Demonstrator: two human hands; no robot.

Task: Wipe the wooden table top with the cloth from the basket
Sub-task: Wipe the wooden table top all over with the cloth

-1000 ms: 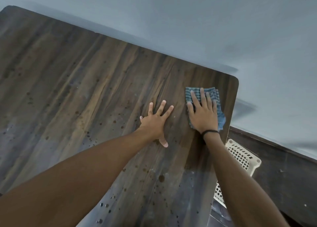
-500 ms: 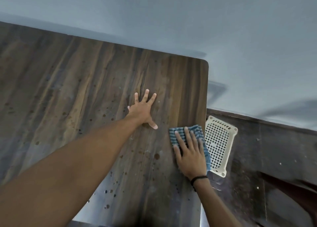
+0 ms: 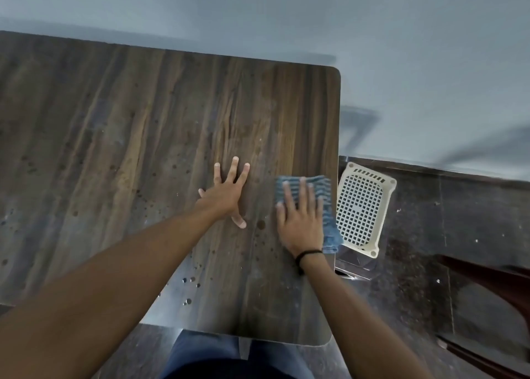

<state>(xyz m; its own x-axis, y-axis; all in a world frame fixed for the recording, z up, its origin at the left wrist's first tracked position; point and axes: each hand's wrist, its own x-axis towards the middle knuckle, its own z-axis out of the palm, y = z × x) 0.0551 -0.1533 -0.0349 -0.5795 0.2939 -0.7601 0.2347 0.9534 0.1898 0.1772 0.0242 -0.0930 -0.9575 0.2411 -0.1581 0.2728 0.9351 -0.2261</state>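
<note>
Presses blue cloth (image 3: 325,185) flat under straight fingers of right hand (image 3: 301,223), near right edge of wooden table top (image 3: 143,120). Rests left hand (image 3: 226,196), fingers spread, on bare wood beside it.

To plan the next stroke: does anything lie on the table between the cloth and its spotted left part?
Yes: the left hand rests flat on the table top, just left of the cloth under the right hand.
</note>
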